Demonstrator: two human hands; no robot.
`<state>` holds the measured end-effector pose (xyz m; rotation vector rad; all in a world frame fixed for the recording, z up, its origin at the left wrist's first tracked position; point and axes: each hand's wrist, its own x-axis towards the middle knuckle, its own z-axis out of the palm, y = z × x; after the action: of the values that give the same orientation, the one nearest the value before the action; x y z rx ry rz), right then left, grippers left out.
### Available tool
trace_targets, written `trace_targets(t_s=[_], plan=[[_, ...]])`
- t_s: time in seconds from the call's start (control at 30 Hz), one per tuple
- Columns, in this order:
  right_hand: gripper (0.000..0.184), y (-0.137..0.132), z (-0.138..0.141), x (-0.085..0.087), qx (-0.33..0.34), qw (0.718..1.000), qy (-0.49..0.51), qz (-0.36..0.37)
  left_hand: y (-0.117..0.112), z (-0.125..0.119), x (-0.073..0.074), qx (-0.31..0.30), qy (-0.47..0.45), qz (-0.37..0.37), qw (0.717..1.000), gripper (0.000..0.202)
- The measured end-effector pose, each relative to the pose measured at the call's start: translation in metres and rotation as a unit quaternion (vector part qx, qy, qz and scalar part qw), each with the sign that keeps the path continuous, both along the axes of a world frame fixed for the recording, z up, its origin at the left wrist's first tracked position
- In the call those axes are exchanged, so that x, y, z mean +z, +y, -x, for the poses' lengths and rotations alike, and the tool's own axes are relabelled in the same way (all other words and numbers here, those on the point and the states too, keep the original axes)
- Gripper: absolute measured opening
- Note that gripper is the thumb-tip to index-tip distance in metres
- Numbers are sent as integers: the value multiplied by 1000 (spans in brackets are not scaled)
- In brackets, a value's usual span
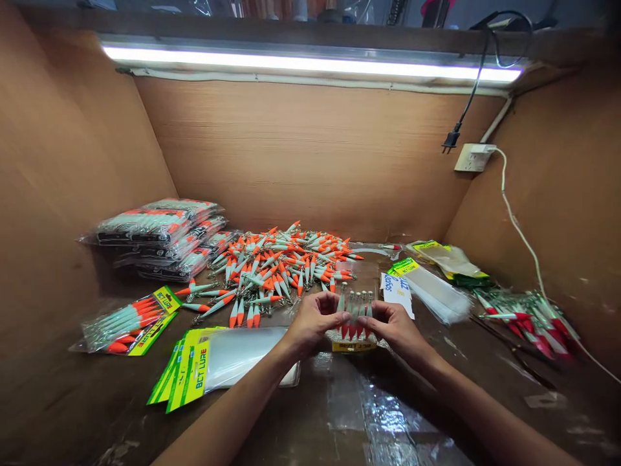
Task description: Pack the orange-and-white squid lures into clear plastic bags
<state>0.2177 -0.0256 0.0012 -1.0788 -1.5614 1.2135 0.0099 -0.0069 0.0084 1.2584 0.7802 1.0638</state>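
Left hand (pixel 314 317) and right hand (pixel 394 323) are pinching a clear lure pack (pixel 356 323) at opposite sides, holding it over the bench (pixel 301 427). Looking light to me; film probably slipping and flexing, lures stiffening it. Side edges seem to be offering safest hold.

The packet (pixel 356 325) is clear, glossy plastic. The heaped lures (pixel 272 272) look like smooth plastic with a slight sheen, ending in bright metal. Crinkled, shiny film wraps the stacked packs (pixel 145 226); the flat bags (pixel 245 353) are smoother, translucent plastic. The label (pixel 398 296) looks like matt white paper. Glossy tape (pixel 392 414) patches the dull, dark surface (pixel 301 430). The back panel (pixel 315 155) resembles fine-grained wood, mostly matt.
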Motion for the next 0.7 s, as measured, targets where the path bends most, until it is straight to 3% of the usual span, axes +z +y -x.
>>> trace_targets(t_s=[0.2,0.43,0.53,0.63,0.7], plan=[[34,3,-2,-6,17,999,28,19,-2,1,-3,5,24,25,999,38],[38,3,1,-6,-1,1000,-4,-17,-4,-3,-9,-16,-42,77,996,39],[41,-1,-2,2,-107,987,-60,-107,-2,-3,-13,-9,-39,83,996,43],[47,-8,-10,14,-253,924,-141,-250,0,-2,-15,-5,-26,89,996,45],[37,-11,-15,21,-242,905,-185,-298,0,-1,-16,-12,-9,88,996,43]])
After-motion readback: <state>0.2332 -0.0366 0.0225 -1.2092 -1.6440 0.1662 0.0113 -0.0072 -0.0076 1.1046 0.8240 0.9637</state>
